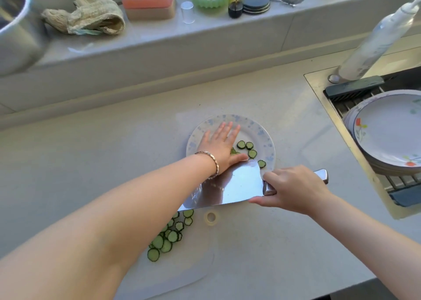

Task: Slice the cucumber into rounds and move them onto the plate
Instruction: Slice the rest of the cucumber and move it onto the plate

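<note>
A blue-patterned plate [252, 124] sits mid-counter with several cucumber rounds [247, 148] on its right half. My left hand [219, 145] lies flat and open over the plate, fingers spread, thumb against the top edge of a steel cleaver [230, 185]. My right hand [293, 189] grips the cleaver's handle and holds the broad blade flat at the plate's near edge. More cucumber rounds [167, 238] lie in a heap on a translucent cutting board [182, 267] below the blade, partly hidden by my left forearm.
A sink [337, 108] at the right holds a stack of flowered plates [387, 131] on a rack. A spray bottle [376, 39] leans by it. The windowsill carries a metal pot [16, 28], cloth, pink box and jars. The counter's front edge is near.
</note>
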`<state>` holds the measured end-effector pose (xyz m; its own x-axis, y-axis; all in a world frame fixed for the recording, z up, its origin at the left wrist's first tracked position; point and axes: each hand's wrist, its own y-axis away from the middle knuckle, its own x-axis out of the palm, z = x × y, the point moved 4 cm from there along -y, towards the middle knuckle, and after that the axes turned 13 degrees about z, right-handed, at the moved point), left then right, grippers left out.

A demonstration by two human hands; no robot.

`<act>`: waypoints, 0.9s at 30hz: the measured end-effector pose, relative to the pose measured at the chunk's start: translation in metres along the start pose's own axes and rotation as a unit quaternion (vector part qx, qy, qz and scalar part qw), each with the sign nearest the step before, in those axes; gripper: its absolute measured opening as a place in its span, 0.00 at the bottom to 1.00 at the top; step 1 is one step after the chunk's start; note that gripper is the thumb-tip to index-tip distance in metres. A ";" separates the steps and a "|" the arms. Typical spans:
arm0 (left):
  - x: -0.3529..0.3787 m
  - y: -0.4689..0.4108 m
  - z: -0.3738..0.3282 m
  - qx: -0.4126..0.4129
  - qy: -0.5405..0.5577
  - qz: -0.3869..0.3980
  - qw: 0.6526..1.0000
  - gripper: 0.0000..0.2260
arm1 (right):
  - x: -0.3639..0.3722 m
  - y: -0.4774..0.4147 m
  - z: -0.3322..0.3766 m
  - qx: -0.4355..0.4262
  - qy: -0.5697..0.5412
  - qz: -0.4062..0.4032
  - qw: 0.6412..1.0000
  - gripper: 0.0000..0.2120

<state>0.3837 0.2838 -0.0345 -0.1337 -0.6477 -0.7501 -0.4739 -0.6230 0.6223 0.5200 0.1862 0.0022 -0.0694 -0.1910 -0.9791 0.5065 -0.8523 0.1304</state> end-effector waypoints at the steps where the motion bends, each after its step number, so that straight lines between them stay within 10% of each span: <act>1: 0.000 -0.001 0.004 -0.019 -0.011 -0.007 1.000 0.33 | 0.000 0.003 0.001 0.003 0.004 0.007 1.000 0.25; 7: -0.035 0.040 0.005 -0.057 0.038 -0.106 0.992 0.15 | -0.012 0.014 0.012 0.058 0.007 0.028 0.998 0.29; 14: -0.020 0.167 0.000 0.148 0.086 -0.398 0.901 0.09 | -0.001 0.000 0.058 0.272 -0.231 0.093 0.929 0.27; 19: 0.075 0.201 0.061 0.006 0.090 -0.269 0.959 0.08 | 0.006 -0.014 0.117 0.280 -0.401 0.095 0.867 0.25; 27: 0.168 0.249 0.144 -0.185 0.185 -0.120 0.958 0.19 | 0.036 -0.017 0.205 0.301 -0.537 0.155 0.773 0.25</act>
<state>0.1183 0.0831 -0.0374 0.2908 -0.5351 -0.7932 -0.1031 -0.8417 0.5301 0.3323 0.0943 -0.0034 -0.8619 -0.4499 -0.2341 0.1728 -0.6945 0.6985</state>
